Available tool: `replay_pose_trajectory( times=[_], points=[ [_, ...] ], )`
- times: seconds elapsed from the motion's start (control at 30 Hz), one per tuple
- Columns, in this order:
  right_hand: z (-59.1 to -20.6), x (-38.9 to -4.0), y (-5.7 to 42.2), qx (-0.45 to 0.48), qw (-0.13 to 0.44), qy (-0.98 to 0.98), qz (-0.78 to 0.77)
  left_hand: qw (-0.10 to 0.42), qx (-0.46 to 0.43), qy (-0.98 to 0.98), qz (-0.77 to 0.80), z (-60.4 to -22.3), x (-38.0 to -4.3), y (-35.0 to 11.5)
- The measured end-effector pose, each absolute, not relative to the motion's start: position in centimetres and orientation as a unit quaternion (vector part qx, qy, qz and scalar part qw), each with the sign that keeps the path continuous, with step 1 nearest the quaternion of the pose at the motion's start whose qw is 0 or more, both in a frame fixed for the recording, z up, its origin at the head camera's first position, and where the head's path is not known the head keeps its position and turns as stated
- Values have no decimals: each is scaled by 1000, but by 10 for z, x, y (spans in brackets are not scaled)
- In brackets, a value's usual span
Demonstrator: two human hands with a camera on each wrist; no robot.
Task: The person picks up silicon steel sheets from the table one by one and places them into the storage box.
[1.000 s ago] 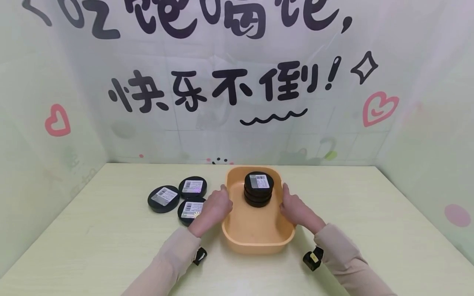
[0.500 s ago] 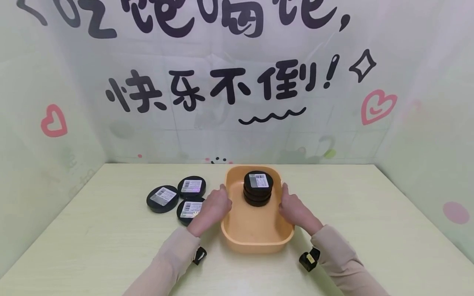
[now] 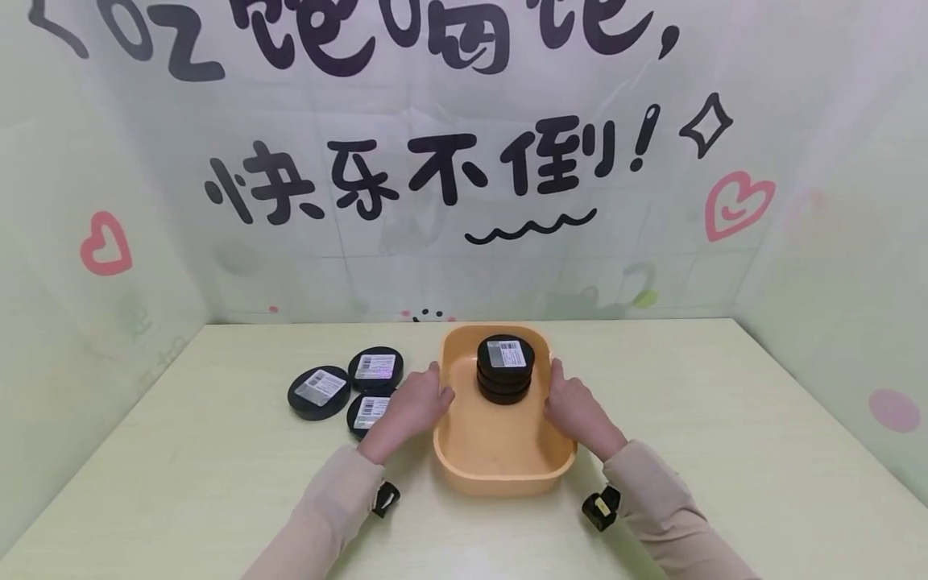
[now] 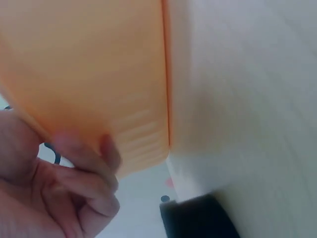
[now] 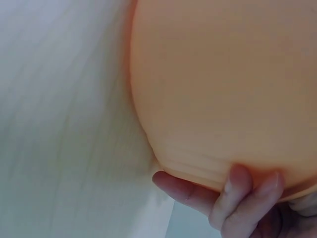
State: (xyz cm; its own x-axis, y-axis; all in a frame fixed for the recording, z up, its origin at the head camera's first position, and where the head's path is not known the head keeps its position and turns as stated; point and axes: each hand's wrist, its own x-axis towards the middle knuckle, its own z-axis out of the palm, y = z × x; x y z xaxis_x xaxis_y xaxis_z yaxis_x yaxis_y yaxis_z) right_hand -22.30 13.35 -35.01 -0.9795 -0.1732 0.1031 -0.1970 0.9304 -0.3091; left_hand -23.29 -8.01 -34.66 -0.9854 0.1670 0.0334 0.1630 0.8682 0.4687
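An orange plastic tub (image 3: 500, 451) stands on the table, with a hand at each long side. My left hand (image 3: 415, 400) holds its left rim, thumb over the edge; the left wrist view has the curled fingers (image 4: 94, 183) against the outer wall. On the opposite rim, my right hand (image 3: 580, 407) grips the wall, and its bent fingers (image 5: 237, 196) press the outside in the right wrist view. A stack of flat, round black containers (image 3: 505, 362) sits inside toward the far end, a barcode label on top. Its lower layers are partly hidden.
Left of the tub lie three similar labelled black round containers (image 3: 319, 392), the nearest partly covered by my left hand. The pale table (image 3: 725, 451) extends on both sides. A printed backdrop (image 3: 406, 274) rises behind it.
My left hand has shifted slightly left, its thumb now nearer the rim. The right hand stays almost where it was. Tub and stack keep their places on the table.
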Motion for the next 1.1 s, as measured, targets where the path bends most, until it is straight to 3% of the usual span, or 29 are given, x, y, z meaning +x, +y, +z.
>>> replay_pose_trajectory(
  times=[0.43,0.8,1.1],
  points=[
    [-352,-220,132,76,41,-983,163,-1,126,967,224,-332,-228,-116],
    [-357,-221,132,49,32,-981,183,92,84,980,154,-331,-220,-136],
    [-358,-224,131,42,19,-975,218,102,63,986,117,-335,-219,-139]
  ],
)
